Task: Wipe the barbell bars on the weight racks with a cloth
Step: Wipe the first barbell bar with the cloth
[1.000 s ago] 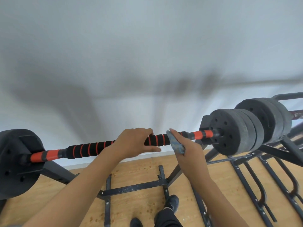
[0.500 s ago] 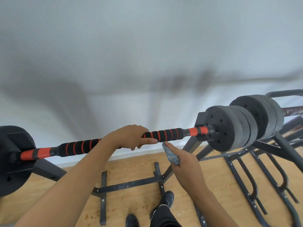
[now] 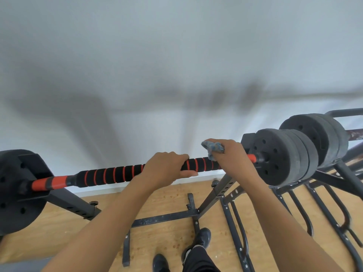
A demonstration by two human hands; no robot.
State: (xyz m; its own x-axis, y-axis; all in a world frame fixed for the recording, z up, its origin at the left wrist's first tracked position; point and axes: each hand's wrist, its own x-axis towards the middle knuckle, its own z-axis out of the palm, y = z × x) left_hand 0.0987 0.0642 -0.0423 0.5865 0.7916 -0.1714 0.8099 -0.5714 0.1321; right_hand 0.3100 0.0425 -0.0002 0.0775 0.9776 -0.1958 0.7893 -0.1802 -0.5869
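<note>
Left hand point(image 3: 167, 167), fingers tight round the barbell bar point(image 3: 110, 174); right hand point(image 3: 231, 158), fingers round the cloth point(image 3: 213, 148) atop it, fingertips out of sight.

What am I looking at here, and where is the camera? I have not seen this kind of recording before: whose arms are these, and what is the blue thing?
There is no machine here. A person wears a wide-angle camera on the head, so the single picture looks forward and down along their own two arms. The left hand grips a barbell bar on its black foam sleeve with red rings. The right hand holds a bluish cloth bunched against the same bar near its right end, next to the dark weight plates. The bar lies across a black steel rack, with another plate at its left end. A second set of plates sits behind on the right. Below are a wooden floor and the person's black shoes; behind is a pale wall.
</note>
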